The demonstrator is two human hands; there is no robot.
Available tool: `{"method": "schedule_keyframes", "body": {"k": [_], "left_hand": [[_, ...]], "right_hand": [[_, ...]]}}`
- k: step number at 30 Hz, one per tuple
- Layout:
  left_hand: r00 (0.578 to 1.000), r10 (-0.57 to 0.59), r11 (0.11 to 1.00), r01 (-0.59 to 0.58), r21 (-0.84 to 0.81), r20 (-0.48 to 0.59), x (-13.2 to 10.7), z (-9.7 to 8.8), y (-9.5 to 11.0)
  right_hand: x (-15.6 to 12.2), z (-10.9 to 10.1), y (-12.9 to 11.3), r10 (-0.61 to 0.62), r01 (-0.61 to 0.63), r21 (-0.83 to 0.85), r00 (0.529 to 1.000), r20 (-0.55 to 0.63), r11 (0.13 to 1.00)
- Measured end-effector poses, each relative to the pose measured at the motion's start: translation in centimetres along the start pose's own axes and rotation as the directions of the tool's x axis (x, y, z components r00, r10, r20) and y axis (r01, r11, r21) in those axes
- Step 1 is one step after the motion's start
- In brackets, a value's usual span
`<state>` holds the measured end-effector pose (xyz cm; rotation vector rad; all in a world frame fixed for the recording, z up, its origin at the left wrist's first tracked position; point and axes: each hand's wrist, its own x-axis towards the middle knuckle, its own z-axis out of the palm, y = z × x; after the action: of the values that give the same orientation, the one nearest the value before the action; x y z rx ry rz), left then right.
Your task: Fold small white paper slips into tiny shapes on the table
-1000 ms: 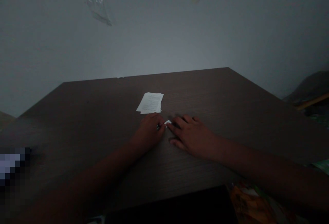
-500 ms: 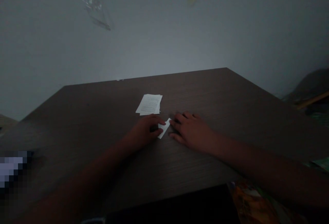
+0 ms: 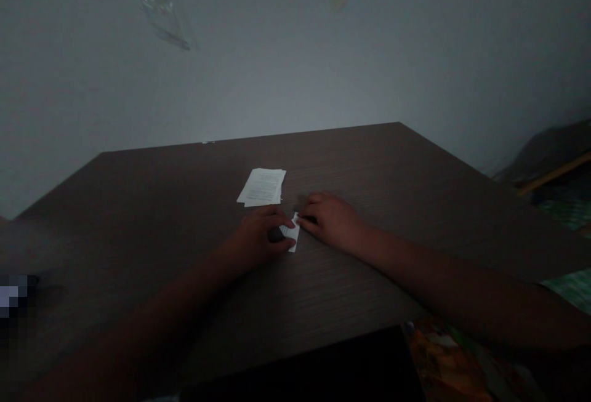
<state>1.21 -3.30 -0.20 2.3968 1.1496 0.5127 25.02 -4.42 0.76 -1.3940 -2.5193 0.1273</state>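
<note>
A small folded slip of white printed paper (image 3: 291,239) lies on the dark wood-grain table, between my two hands. My left hand (image 3: 263,234) holds it from the left, thumb at the near end and index finger farther up, with a gap between them. At the slip's far right corner, my right hand (image 3: 333,220) has thumb and index finger closed together on the edge; its other fingers are curled. Part of the paper is hidden under my fingers. Just beyond my left hand rests a loose stack of printed white sheets (image 3: 262,186).
The brown table (image 3: 369,168) meets a grey wall. A blurred-out object (image 3: 12,294) is at the left edge. A black surface (image 3: 305,368) and a colourful orange item (image 3: 443,359) lie at the near edge. Green checked cloth (image 3: 567,288) shows at right.
My right hand's fingers have drawn in from a spread pose to a pinch at the paper's corner. The slip has turned more upright. The view has shifted slightly right.
</note>
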Motion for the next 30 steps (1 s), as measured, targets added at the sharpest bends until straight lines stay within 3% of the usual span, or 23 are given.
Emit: {"method": "schedule_keyframes", "body": {"k": [9,23,30], "left_hand": [[0.999,0.025,0.999,-0.024,0.041,-0.021,-0.4,0.2,0.8],[1.000,0.000,0.999,0.000,0.054,-0.004,-0.6,0.0,0.7],[1.000,0.008,0.998,-0.009,0.065,0.027,-0.6,0.1,0.3]], "right_hand": [[-0.2,-0.2,0.3,0.008,-0.008,0.011,0.999,0.033,1.000],[-1.1,-0.5,-1.3,0.063,-0.063,-0.011,0.997,0.038,0.998],[0.1,0.6,0.4,0.054,-0.052,0.095,0.998,-0.022,0.994]]}}
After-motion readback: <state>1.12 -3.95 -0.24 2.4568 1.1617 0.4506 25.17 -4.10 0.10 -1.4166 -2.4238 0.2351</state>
